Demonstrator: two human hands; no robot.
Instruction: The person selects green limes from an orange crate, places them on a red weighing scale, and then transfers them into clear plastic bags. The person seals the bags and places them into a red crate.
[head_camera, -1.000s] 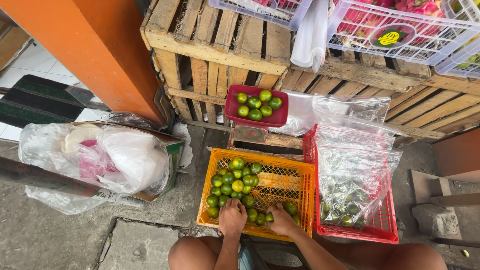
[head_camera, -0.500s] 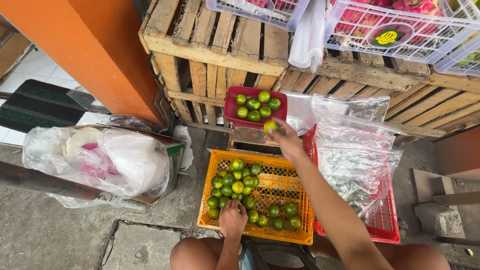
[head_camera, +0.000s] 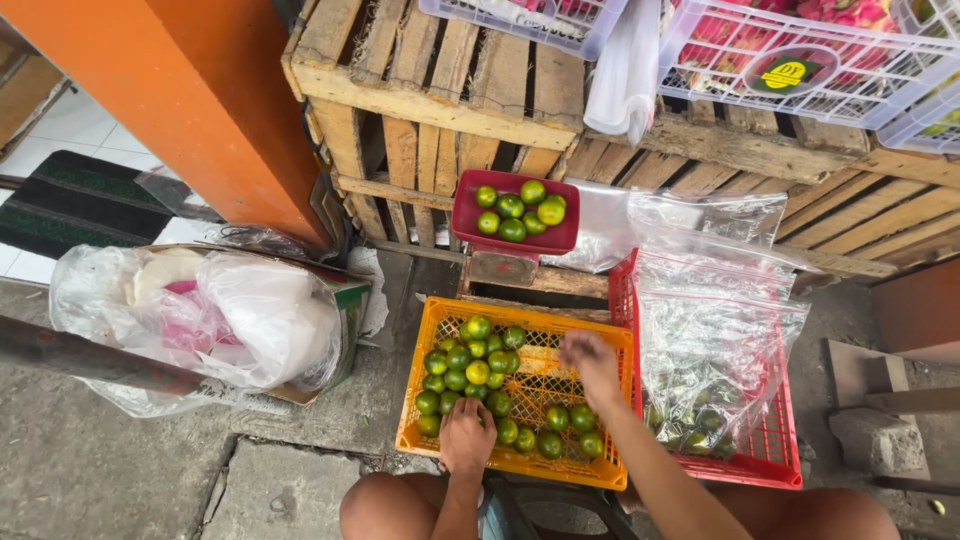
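Orange crate (head_camera: 420, 440) is re-entered by right hand (head_camera: 592, 362), back from red tray (head_camera: 462, 222); fingers curled over limes (head_camera: 470, 362), grip unclear. Left hand (head_camera: 467, 436) is rested flat, loosely spread.

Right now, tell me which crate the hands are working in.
The orange crate, holding loose green limes. Left hand rests on its near edge, right hand reaches inside. The red crate beside it holds bagged limes, untouched.

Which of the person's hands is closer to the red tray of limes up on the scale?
Right. The right hand hovers over the orange crate, just below the red tray. The left hand rests at the crate's near edge, farther away.
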